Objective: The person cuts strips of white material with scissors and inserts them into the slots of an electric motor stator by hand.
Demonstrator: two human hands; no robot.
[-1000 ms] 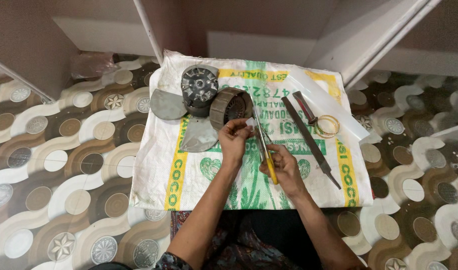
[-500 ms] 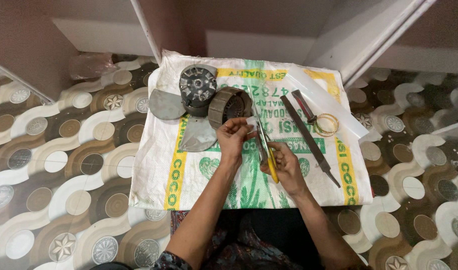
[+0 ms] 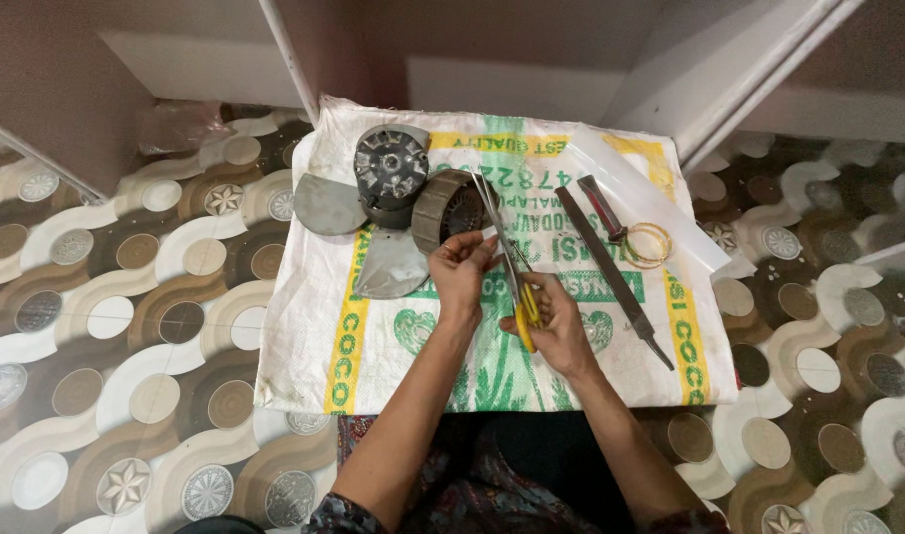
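Scissors (image 3: 512, 267) with yellow handles sit in the right hand (image 3: 551, 321), whose fingers are closed through the handle loops; the long steel blades reach up and away from the person, slightly parted. The left hand (image 3: 462, 272) is pinched together just beside the blades, holding something small and pale against them; what it is cannot be told. Both hands work close together over a white woven sack (image 3: 373, 366) spread on the patterned floor (image 3: 126, 326).

Judging by looks, the scissors are light, stiff and hard, sharp along the edges and best held by the loops, never the blades.

Just beyond the left hand lies one ribbed, ring-shaped motor part (image 3: 451, 208), and past it one grey fan motor (image 3: 390, 173) with two flat blades showing. To the right of the right hand lie one long flat file (image 3: 611, 275), one slimmer dark tool (image 3: 601, 206) and one yellowish ring (image 3: 648, 244), well apart from the hands.
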